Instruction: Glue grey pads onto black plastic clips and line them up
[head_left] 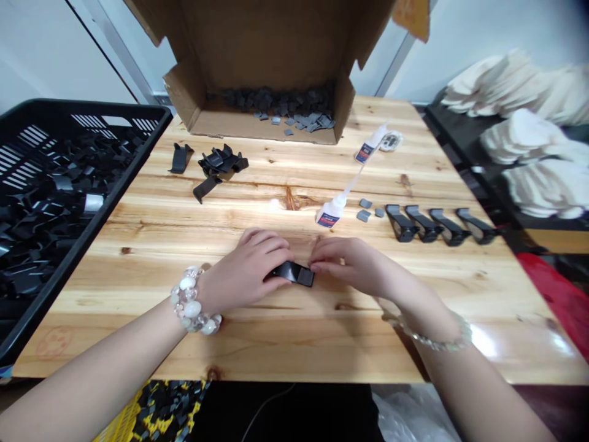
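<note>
One clip [288, 271] lies low over the table [285, 344], between the two hands; the left hand [248, 270] pinches its near-left end, thumb on the near side and fingers over the far side; a dark pad [305, 276] sits on the end that points to the right hand [343, 264]. That right hand has thumb and forefinger drawn close together at the clip's tip; whether they pinch it or only press its edge, I cannot tell. Good handling, as I judge it, wants the left grip firm and well back from the pad; the end level, so it does not roll; and light, even fingertip pressure at the pad's edges, since a sideways push could set it askew.

Just beyond the right hand stands a bottle [329, 212], its long nozzle pointing away, best left out of the wrist's path; right of it lie three loose pads [363, 215], near enough for a short reach; farther right, four clips [450, 227] in a spaced row; beyond the left hand, a heap of clips [223, 161].
</note>
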`<action>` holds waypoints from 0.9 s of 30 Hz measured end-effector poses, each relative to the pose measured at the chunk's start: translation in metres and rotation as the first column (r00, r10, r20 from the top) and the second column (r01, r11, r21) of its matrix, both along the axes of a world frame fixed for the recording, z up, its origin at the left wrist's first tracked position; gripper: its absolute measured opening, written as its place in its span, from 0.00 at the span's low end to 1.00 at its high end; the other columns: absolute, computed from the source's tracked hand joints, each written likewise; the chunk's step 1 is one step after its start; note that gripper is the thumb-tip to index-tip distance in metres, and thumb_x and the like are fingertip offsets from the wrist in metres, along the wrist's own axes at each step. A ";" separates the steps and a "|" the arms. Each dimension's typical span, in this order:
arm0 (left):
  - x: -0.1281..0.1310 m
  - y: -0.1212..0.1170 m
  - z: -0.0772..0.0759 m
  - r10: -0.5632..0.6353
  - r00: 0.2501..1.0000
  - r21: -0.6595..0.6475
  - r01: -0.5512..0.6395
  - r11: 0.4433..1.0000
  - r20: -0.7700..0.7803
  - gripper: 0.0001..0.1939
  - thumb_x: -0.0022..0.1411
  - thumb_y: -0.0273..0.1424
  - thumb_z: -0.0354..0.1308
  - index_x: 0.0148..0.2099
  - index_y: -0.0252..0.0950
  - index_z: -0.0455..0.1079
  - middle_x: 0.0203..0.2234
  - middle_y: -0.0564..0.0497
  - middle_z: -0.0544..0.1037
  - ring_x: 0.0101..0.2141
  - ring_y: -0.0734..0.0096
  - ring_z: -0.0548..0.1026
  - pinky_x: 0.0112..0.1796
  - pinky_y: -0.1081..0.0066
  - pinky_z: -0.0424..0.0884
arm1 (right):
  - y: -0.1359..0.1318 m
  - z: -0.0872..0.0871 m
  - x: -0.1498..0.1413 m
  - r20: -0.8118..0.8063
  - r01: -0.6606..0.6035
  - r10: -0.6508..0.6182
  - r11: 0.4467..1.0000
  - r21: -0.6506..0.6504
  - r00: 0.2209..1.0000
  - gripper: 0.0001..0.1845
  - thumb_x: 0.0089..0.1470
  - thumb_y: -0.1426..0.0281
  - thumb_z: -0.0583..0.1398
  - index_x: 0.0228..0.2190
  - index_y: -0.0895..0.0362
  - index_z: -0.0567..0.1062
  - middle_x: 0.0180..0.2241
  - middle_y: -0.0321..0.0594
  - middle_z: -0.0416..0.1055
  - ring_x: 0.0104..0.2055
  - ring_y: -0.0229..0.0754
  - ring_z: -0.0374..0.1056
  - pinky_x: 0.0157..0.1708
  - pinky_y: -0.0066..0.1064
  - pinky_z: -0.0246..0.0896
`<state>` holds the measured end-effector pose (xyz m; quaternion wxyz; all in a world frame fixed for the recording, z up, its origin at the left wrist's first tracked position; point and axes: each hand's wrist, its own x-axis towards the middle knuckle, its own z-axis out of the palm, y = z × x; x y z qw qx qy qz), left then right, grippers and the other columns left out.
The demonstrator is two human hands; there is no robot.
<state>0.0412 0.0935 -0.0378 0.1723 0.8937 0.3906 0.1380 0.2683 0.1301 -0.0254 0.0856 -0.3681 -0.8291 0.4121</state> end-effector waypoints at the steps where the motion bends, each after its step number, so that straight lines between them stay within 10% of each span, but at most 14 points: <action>1: 0.000 0.000 0.001 0.012 1.000 0.010 -0.012 1.000 0.016 0.10 0.64 0.35 0.56 0.44 0.35 0.68 0.44 0.48 0.74 0.48 0.61 0.67 0.53 0.59 0.57 | 0.000 0.002 0.002 0.006 0.025 -0.025 0.999 -0.022 1.000 0.07 0.56 0.71 0.59 0.32 0.58 0.78 0.32 0.40 0.75 0.35 0.39 0.68 0.37 0.30 0.61; 8: 0.001 0.000 0.003 0.127 0.987 -0.010 -0.127 0.992 0.103 0.06 0.66 0.30 0.50 0.41 0.35 0.66 0.34 0.51 0.75 0.37 0.68 0.71 0.50 0.60 0.59 | -0.007 0.000 0.000 -0.061 0.118 -0.124 0.989 -0.088 0.990 0.12 0.51 0.67 0.63 0.39 0.58 0.77 0.35 0.40 0.76 0.37 0.42 0.70 0.38 0.32 0.63; 17: 0.003 -0.006 0.012 0.333 0.884 -0.550 -0.108 0.828 0.328 0.08 0.65 0.36 0.52 0.37 0.37 0.65 0.29 0.54 0.72 0.31 0.71 0.71 0.35 0.70 0.66 | -0.007 0.000 -0.002 -0.270 0.192 -0.261 0.947 -0.256 0.927 0.13 0.54 0.64 0.61 0.40 0.54 0.79 0.37 0.39 0.77 0.39 0.44 0.71 0.39 0.35 0.65; 27: 0.002 -0.006 0.010 0.300 0.897 -0.622 -0.036 0.782 0.325 0.09 0.67 0.34 0.47 0.38 0.37 0.65 0.27 0.56 0.69 0.29 0.73 0.68 0.33 0.72 0.63 | -0.018 0.002 -0.016 -0.180 0.262 -0.247 0.963 0.068 0.952 0.12 0.59 0.70 0.54 0.29 0.58 0.76 0.28 0.38 0.75 0.32 0.39 0.68 0.33 0.29 0.58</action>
